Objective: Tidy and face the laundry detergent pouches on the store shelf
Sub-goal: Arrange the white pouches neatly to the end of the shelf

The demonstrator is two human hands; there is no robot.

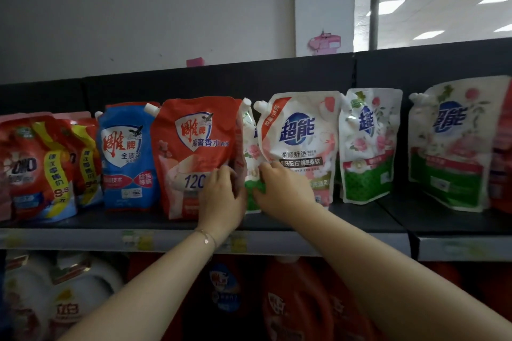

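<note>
I see the red pouch (191,152) and white pouch (300,141) upright mid-shelf (360,218), with a floral pouch (250,152) edge-on between them. My left hand (221,198) has its fingers curled round the red pouch's lower right edge. My right hand (284,188) grips the white pouch's lower left corner.

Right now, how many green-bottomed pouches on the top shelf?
3. An edge-on pouch between left hand and right hand; a second pouch right of pink-and-white pouch; a third pouch far right. Others may hide behind.
</note>
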